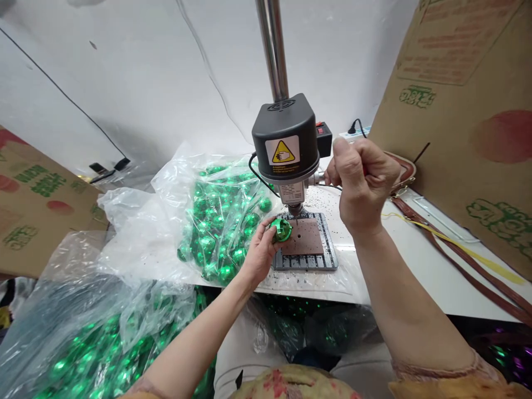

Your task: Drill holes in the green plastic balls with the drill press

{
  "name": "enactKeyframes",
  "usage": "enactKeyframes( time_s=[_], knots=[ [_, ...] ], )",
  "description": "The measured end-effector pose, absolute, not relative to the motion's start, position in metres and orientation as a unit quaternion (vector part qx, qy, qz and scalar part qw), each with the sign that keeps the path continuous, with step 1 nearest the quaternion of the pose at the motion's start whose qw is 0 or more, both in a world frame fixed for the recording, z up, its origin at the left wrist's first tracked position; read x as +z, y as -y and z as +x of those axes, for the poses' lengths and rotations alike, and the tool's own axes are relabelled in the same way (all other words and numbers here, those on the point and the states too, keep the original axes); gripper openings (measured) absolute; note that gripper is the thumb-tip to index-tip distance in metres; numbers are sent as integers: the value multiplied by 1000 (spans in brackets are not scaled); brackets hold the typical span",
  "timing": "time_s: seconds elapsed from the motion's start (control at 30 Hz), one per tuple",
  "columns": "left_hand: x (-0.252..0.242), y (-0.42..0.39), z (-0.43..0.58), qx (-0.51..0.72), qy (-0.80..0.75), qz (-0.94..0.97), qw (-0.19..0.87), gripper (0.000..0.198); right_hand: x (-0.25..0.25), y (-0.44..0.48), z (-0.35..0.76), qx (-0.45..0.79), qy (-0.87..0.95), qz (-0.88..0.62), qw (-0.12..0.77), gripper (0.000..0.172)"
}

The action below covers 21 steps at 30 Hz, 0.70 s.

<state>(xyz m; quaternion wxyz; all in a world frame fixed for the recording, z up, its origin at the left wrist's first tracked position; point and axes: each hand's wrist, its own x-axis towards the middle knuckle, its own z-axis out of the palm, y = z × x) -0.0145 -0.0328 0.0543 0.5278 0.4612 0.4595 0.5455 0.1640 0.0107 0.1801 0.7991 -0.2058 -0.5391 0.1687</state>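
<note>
A shiny green faceted ball [282,230] is pinched in my left hand [262,249], just over the left part of the drill press base [330,244]. A brown board [310,235] with a small dark hole lies on that slotted base. Above it stands the black motor housing of the drill press [285,138], with its chuck [295,208] pointing down. My right hand [361,174] is closed at the machine's right side, around the feed handle [319,177], most of which the fingers hide.
A clear plastic bag of green balls [224,221] lies left of the machine, and another bag [124,343] sits lower left. Cardboard boxes [465,133] stand at both sides. A brown strap [440,238] lies on the white table. Dark shavings surround the base.
</note>
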Motion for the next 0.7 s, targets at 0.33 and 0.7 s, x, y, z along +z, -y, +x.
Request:
enactKeyframes(
  time_s=[0.33, 0.7],
  knots=[
    [26, 5, -23, 520, -496, 548, 427, 56, 178, -13, 164, 163, 548, -206, 795, 44],
    [22, 1, -15, 437, -497, 689, 294, 43, 181, -10, 164, 159, 548, -227, 789, 47]
  ],
)
